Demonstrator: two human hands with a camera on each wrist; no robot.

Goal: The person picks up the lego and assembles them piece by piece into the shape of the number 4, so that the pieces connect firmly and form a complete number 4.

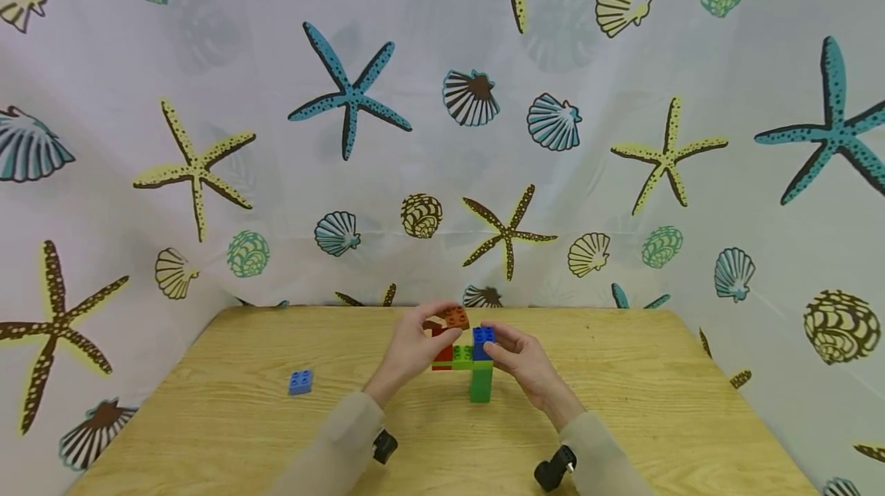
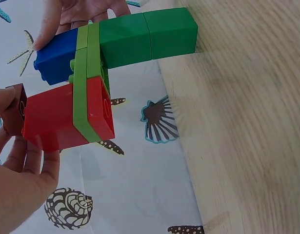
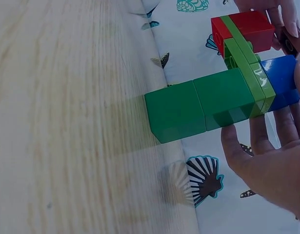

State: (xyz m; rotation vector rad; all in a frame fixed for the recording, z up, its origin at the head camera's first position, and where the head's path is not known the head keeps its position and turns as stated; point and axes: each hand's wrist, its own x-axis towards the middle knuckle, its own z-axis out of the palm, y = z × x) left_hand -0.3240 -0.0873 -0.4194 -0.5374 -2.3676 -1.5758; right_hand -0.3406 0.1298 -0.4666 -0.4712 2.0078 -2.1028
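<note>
A small structure of toy building bricks stands on the wooden table. Two dark green bricks (image 3: 208,105) form its column, with lime green pieces (image 1: 462,355) reaching sideways from the top. At one end sits a blue brick (image 1: 483,346), at the other red bricks (image 2: 52,117), one above and one below the lime green. My left hand (image 1: 411,344) pinches a brown brick (image 1: 456,317) between thumb and fingers, right at the top of the upper red brick. My right hand (image 1: 531,367) grips the blue brick, thumb on the near side and fingers behind.
A loose light blue brick (image 1: 300,381) lies on the table (image 1: 235,419) to the left. Behind the table and along both sides hangs a white curtain (image 1: 429,158) printed with starfish and shells. A small black camera (image 1: 555,468) is on each wrist.
</note>
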